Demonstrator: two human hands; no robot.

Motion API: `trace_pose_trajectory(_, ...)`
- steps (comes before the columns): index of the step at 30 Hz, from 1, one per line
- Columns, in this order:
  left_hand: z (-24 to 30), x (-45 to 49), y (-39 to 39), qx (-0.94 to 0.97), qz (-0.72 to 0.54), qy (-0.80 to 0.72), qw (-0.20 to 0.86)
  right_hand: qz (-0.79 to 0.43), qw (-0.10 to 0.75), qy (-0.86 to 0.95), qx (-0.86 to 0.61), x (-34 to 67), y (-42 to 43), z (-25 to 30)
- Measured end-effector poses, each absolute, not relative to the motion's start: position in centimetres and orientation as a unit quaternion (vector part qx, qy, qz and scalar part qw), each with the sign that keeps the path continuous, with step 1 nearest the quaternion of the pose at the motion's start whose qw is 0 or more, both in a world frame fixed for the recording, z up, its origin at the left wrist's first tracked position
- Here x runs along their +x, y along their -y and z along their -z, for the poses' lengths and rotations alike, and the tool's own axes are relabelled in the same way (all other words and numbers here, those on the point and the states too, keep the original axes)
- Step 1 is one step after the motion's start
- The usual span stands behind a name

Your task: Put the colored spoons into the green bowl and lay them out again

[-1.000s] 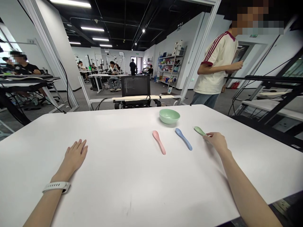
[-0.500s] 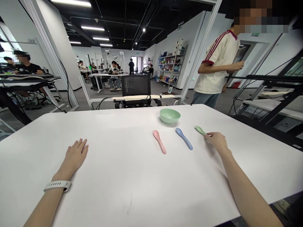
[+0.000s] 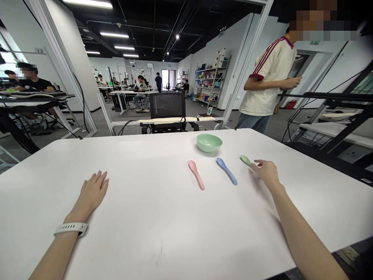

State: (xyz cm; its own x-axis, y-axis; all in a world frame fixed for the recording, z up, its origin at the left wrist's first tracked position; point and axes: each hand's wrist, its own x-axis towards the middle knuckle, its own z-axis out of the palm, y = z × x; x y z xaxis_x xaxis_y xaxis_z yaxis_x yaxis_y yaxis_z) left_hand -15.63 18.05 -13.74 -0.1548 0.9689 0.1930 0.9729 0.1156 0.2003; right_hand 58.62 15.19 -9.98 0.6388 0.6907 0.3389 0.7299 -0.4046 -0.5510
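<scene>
My left hand (image 3: 93, 190) lies flat on the white table (image 3: 140, 217), fingers stretched out, holding nothing. Over at the right, my right hand (image 3: 267, 173) is at the handle end of a green spoon (image 3: 245, 160). Its index finger is raised apart from the thumb, which is close to the handle; whether it touches cannot be seen. My hand hides the rest of that handle. Left of it lie a blue spoon (image 3: 226, 171) and a pink spoon (image 3: 196, 175), roughly side by side. Behind them stands a green bowl (image 3: 209, 143).
A person in a cream shirt (image 3: 269, 76) stands beyond the table's right rear edge. An office chair (image 3: 167, 105) is behind the far edge, near a metal frame (image 3: 233, 93). Other people sit at desks farther back.
My right hand's index finger has lifted away from the thumb, opening the pinch on the green spoon. The left hand, the bowl and the other spoons have stayed put.
</scene>
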Motion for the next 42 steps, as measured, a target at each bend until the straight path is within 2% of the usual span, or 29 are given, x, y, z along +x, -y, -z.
trace_pose_trajectory(4, 13.7, -15.6, -18.1, -0.647, 0.138, 0.749, 0.012, -0.036, 0.358, 0.512, -0.780, 56.4, -15.4, 9.0)
trace_pose_trajectory(10, 13.7, -15.8, -18.1, -0.650, 0.142, 0.747, 0.011, -0.151, 0.266, 0.586, -0.750, 51.8, -14.9, 8.0)
trace_pose_trajectory(15, 13.6, -15.8, -18.0, -0.648, 0.135, 0.749, 0.001, -0.151, 0.242, 0.598, -0.749, 50.3, -14.6, 8.0)
trace_pose_trajectory(42, 13.3, -15.6, -17.8, -0.649, 0.158, 0.744, -0.003, -0.144, 0.240, 0.613, -0.739, 50.1, -14.6, 8.3)
